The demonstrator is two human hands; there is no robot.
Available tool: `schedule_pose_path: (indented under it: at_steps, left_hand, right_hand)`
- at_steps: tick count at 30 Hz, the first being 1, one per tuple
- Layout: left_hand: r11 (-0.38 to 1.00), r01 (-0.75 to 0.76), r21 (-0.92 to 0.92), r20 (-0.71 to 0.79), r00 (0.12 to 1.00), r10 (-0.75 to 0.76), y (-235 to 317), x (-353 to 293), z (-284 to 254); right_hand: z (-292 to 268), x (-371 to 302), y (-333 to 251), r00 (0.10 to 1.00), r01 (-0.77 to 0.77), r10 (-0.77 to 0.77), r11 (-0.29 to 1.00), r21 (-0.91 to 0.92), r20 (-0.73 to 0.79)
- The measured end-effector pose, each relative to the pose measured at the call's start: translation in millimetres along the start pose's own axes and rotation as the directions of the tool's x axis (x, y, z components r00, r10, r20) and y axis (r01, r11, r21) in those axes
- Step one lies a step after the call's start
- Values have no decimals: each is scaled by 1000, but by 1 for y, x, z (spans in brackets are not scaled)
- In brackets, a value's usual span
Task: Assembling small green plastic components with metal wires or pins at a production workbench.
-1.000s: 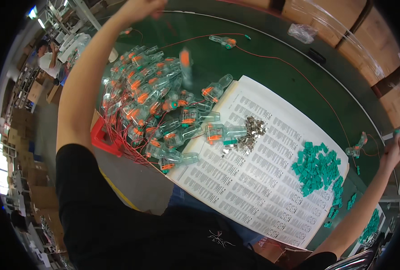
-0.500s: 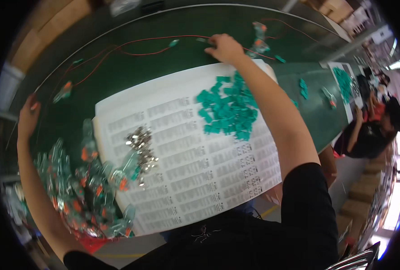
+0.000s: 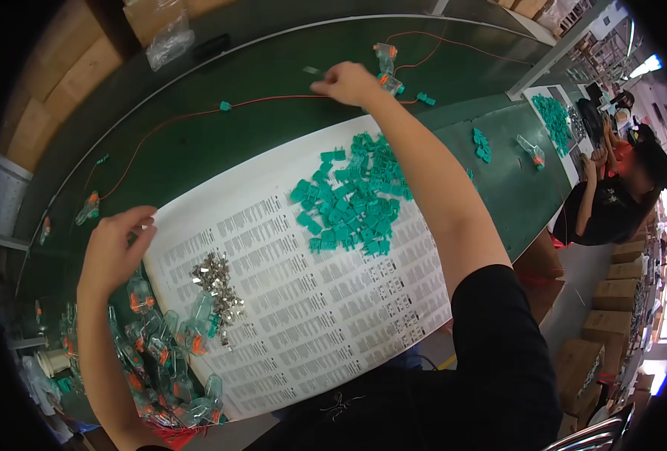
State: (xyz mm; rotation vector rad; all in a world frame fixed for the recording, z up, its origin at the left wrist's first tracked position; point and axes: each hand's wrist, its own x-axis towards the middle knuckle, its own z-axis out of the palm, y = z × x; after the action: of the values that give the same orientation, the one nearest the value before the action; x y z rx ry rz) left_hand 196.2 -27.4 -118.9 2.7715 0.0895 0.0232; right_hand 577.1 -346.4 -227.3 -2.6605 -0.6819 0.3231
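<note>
My left hand (image 3: 116,248) hovers at the left corner of a white printed sheet (image 3: 273,308), thumb and fingers apart, with nothing in it. Across the green bench my right hand (image 3: 345,84) has its fingers closed at a red wire (image 3: 273,98); the exact grip is partly hidden. Just beyond those fingertips shows a small pale translucent piece (image 3: 312,71). A green plastic clip (image 3: 224,107) sits along the wire. Many green plastic clips (image 3: 352,199) lie piled on the sheet, with a heap of small shiny metal pieces (image 3: 217,286) to their left.
Clear plastic parts with orange pieces (image 3: 161,353) crowd the sheet's left side. More lie at the far left (image 3: 89,208) and beyond my right hand (image 3: 386,68). Off to the right sits another person (image 3: 611,199) by a further pile of green clips (image 3: 551,116). A bench rail (image 3: 273,34) bounds the far side.
My left hand has come in from the far left toward the sheet's corner, its fingers now spread. The red wire lies in one longer sweep and its clip has shifted left. The view has moved.
</note>
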Motion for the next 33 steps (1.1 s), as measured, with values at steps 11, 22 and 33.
schedule_pose_path:
  at_steps: [11, 22, 33]
  left_hand:
    - [990, -143, -6, 138, 980, 143, 55, 40, 23]
    - [957, -288, -47, 149, 945, 292, 87, 73, 42]
    - [865, -45, -500, 90, 991, 103, 83, 128, 69]
  right_hand:
    - [-49, -18, 51, 890, -455, 441, 874, -173, -115]
    - [-39, 56, 70, 857, -377, 366, 925, 42, -362]
    - [-3, 44, 40, 917, -121, 101, 992, -30, -385]
